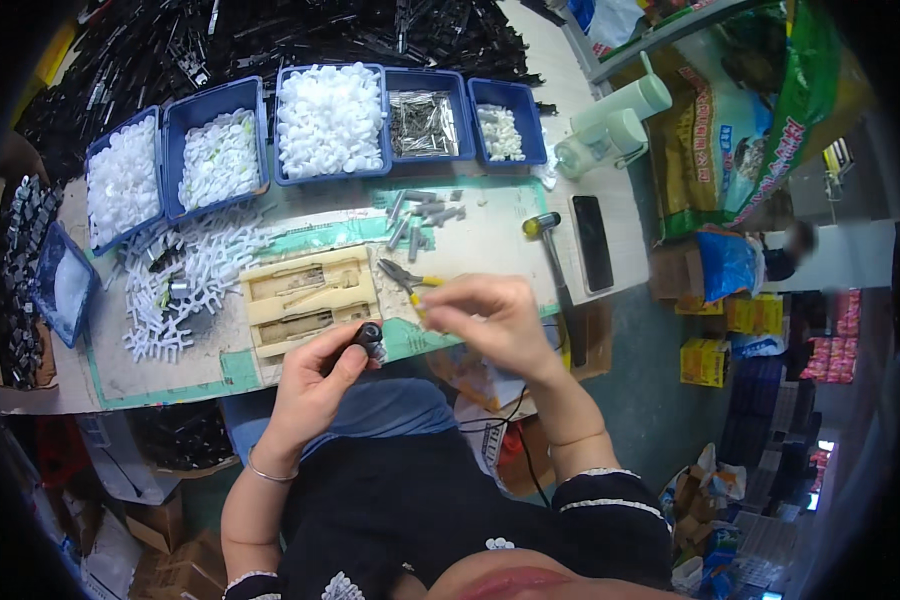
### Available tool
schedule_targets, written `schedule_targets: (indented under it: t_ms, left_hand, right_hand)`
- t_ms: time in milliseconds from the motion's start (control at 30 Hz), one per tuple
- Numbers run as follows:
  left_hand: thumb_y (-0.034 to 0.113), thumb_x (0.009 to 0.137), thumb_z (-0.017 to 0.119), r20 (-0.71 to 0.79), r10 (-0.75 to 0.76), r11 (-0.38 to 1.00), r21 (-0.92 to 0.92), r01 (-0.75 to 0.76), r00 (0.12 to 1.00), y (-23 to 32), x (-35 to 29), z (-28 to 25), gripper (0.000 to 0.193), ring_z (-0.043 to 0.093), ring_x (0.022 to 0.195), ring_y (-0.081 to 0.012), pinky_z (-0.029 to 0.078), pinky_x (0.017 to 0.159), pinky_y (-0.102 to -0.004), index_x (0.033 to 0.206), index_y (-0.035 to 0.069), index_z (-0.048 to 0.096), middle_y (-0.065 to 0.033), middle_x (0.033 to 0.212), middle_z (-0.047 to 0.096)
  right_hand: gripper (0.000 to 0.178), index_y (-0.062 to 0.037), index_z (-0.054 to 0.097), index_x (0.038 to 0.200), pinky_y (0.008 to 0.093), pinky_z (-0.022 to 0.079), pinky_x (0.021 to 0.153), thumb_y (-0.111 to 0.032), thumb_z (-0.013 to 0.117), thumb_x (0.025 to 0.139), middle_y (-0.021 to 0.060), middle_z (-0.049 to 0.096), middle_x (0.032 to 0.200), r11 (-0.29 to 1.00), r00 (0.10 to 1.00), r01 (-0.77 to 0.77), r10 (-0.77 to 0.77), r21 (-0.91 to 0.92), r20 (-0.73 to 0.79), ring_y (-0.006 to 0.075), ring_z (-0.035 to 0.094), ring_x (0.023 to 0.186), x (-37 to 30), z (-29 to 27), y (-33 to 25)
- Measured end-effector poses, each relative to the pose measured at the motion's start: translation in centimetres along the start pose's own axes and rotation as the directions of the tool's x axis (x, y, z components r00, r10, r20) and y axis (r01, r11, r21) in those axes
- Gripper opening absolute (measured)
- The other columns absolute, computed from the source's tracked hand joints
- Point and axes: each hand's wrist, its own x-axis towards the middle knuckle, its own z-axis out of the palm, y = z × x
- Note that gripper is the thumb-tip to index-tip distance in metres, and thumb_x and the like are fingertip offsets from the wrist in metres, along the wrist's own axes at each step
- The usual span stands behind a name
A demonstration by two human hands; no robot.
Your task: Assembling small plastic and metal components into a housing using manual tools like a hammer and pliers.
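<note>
My left hand (pixel 312 385) is closed round a small black cylindrical part (pixel 369 334), held just off the table's near edge. A shiny bit shows below its end. To the right, my right hand (pixel 498 312) hangs above the edge, thumb and fingers drawn together; what they pinch, if anything, is too small to make out. Beside those fingers lie pliers (pixel 400 276) with yellow handles, partly hidden by the hand. A cream-coloured fixture block (pixel 310 295) with long slots rests on the table in front of my left hand.
Blue bins (pixel 215 160) of white parts and metal pins (pixel 423 123) line the back. White plastic pieces (pixel 185 285) lie loose at left, grey tubes (pixel 420 215) in the middle. A hammer (pixel 547 235), a phone (pixel 591 243) and green bottles (pixel 605 140) stand or lie right. Black parts (pixel 270 35) heap behind.
</note>
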Motion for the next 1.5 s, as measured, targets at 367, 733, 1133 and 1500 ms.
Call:
schedule_targets:
  t_ms: [367, 733, 1133, 1500]
  left_hand:
    - [0.005, 0.081, 0.057, -0.061, 0.336, 0.875, 0.389, -0.287, 0.940, 2.7, -1.7, -2.2, 0.026, 0.057, 0.081, -0.0181, 0.043, 0.074, -0.0267, 0.107, 0.002, 0.061, -0.0089, 0.088, 0.061]
    - [0.002, 0.078, 0.063, 0.018, 0.454, 0.568, 0.764, -0.305, 0.891, 1.4, -4.0, -3.7, 0.030, 0.059, 0.084, -0.0237, 0.045, 0.073, -0.0311, 0.108, 0.004, 0.062, -0.0111, 0.091, 0.063]
    - [0.003, 0.081, 0.060, -0.125, 0.305, 0.876, 0.425, -0.227, 0.944, 0.7, -4.4, -3.6, 0.028, 0.060, 0.082, -0.0211, 0.046, 0.074, -0.0279, 0.109, 0.002, 0.061, -0.0109, 0.095, 0.063]
    - [0.000, 0.077, 0.062, -0.021, 0.412, 0.726, 0.612, -0.314, 0.911, 0.2, -3.7, -3.2, 0.031, 0.060, 0.080, -0.0235, 0.047, 0.070, -0.0295, 0.108, 0.002, 0.061, -0.0122, 0.091, 0.063]
  right_hand:
    - [0.014, 0.0019, 0.064, 0.087, 0.0242, 0.052, 0.061, 0.005, 0.065, 0.074, 0.0102, 0.065, 0.077, 0.998, 0.993, 0.063, -0.065, 0.022, 0.098, 0.0144, 0.065, 0.068, 1.8, 3.8, -2.9]
    - [0.015, 0.0044, 0.065, 0.085, 0.0243, 0.051, 0.064, 0.007, 0.066, 0.071, 0.0105, 0.065, 0.079, 0.845, 0.897, 0.381, -0.239, -0.375, 0.372, 0.0141, 0.064, 0.070, 2.3, 7.1, -3.5]
    - [0.019, 0.0031, 0.061, 0.102, 0.0250, 0.052, 0.071, 0.002, 0.057, 0.084, 0.0095, 0.063, 0.089, 0.981, 0.978, -0.133, 0.108, 0.141, 0.177, 0.0140, 0.062, 0.079, 1.0, 7.2, -0.7]
    - [0.019, 0.0011, 0.068, 0.089, 0.0257, 0.052, 0.072, 0.008, 0.068, 0.071, 0.0124, 0.067, 0.087, 0.985, 0.998, -0.007, -0.005, 0.171, 0.067, 0.0144, 0.063, 0.082, 0.3, 7.4, 0.6]
